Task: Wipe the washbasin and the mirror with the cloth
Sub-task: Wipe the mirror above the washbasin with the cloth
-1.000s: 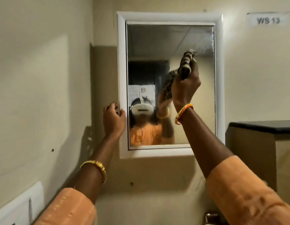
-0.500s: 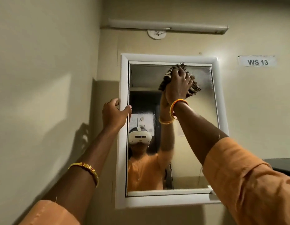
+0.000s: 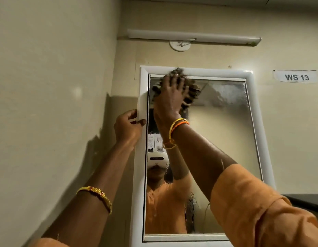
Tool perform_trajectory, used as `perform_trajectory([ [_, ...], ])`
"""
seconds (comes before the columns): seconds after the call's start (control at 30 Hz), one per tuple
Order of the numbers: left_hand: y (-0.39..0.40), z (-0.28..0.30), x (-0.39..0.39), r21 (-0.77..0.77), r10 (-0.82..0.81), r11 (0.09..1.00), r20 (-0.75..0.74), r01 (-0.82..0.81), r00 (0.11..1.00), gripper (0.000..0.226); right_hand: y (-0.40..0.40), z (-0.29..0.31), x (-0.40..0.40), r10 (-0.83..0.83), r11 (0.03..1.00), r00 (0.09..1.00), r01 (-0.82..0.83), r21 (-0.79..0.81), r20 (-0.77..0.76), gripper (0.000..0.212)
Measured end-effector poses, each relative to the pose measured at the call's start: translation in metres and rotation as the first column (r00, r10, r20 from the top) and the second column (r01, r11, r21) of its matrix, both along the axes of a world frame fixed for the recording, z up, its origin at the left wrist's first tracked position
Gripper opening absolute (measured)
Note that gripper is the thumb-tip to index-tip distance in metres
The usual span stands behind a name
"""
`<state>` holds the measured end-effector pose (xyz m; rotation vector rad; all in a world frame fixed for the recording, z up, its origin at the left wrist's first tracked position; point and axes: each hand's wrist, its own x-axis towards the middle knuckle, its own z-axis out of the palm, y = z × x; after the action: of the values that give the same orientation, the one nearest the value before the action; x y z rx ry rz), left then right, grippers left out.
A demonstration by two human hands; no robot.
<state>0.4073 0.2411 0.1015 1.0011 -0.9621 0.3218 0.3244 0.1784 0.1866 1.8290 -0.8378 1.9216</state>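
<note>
A white-framed mirror hangs on the beige wall in front of me. My right hand presses a dark patterned cloth flat against the glass at the mirror's top left corner, fingers spread over it. My left hand grips the left edge of the white frame about a third of the way down. The glass looks smeared and wet at the upper right and bottom middle. The washbasin is out of view.
A tube light and a round white fitting sit above the mirror. A label reading WS 13 is on the wall at right. A dark countertop edge shows at lower right. A side wall stands close on the left.
My right hand has carried the cloth up and left across the glass to the top left corner and flattened it. The view has tilted upward. My left hand keeps its grip on the frame.
</note>
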Motion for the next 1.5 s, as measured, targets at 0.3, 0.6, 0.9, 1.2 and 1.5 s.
perform_trajectory([
  [0.3, 0.006, -0.001, -0.002, 0.011, -0.056, 0.998, -0.033, 0.056, 0.998, 0.044, 0.004, 0.004, -0.013, -0.008, 0.983, 0.952, -0.048, -0.177, -0.307, 0.063],
  [0.6, 0.010, -0.003, -0.002, 0.045, -0.109, 0.993, -0.062, 0.112, 0.992, 0.048, 0.018, 0.009, 0.000, 0.225, 0.972, 0.974, -0.226, 0.066, 0.026, 0.053],
  [0.9, 0.010, -0.006, -0.001, 0.051, -0.084, 0.995, -0.060, 0.088, 0.995, 0.047, 0.005, 0.005, -0.023, 0.206, 0.977, 0.976, -0.209, -0.044, -0.073, 0.052],
  [1.2, -0.010, -0.013, -0.023, -0.004, 0.118, 0.993, -0.076, -0.118, 0.990, 0.039, 0.013, -0.011, -0.005, 0.191, 0.970, 0.893, -0.236, -0.061, -0.407, 0.063],
  [1.5, -0.020, -0.018, -0.053, 0.047, 0.477, 0.878, -0.031, -0.476, 0.878, 0.053, -0.032, -0.010, -0.090, 0.272, 0.962, 0.962, -0.272, 0.038, 0.005, 0.056],
])
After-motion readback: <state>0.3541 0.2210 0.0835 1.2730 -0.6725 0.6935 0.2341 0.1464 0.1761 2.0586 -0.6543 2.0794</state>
